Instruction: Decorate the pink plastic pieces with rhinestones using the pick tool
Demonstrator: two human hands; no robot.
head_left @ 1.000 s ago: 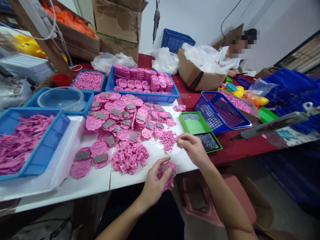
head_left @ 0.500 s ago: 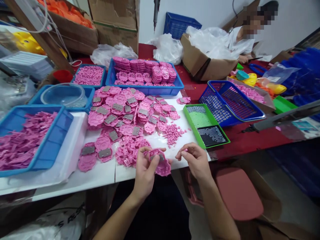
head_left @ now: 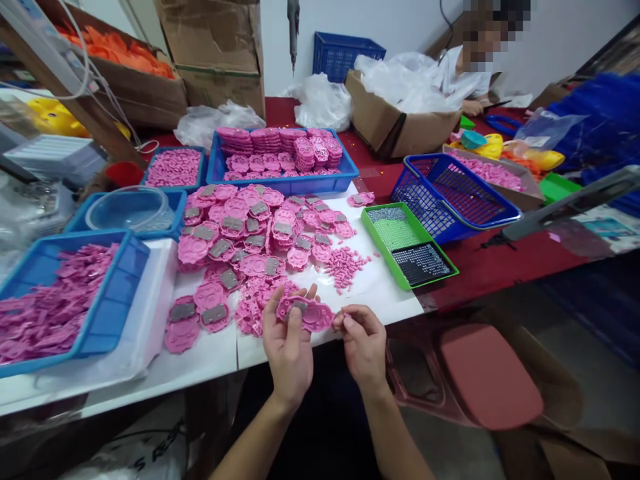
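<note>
In my left hand (head_left: 289, 350) lies a pink plastic casing (head_left: 316, 316), thumb on top near its grey metal plate and fingers behind. It is tilted above the table's front edge. My right hand (head_left: 364, 340) is closed in a pinch at the casing's right end. The small pink piece seen between those fingertips a moment earlier is now mostly hidden by them. Beyond the hands, a heap of small pink pegs (head_left: 344, 267) and a pile of flat pink parts (head_left: 249, 308) lie on the white tabletop (head_left: 375, 303). Many similar casings (head_left: 233, 225) with grey plates are piled behind.
A blue tray (head_left: 280, 185) holds stacked pink casings. Left stands a blue bin (head_left: 107, 327) of pink strips; right, a green tray (head_left: 373, 233) with small metal parts beside a blue basket (head_left: 440, 227). An electric screwdriver (head_left: 293, 33) hangs overhead. A co-worker (head_left: 465, 80) sits across.
My right hand has moved left and slightly down, bringing its pinched fingertips to the casing's edge. My left hand has turned the casing flatter. The camera view has shifted a little.
</note>
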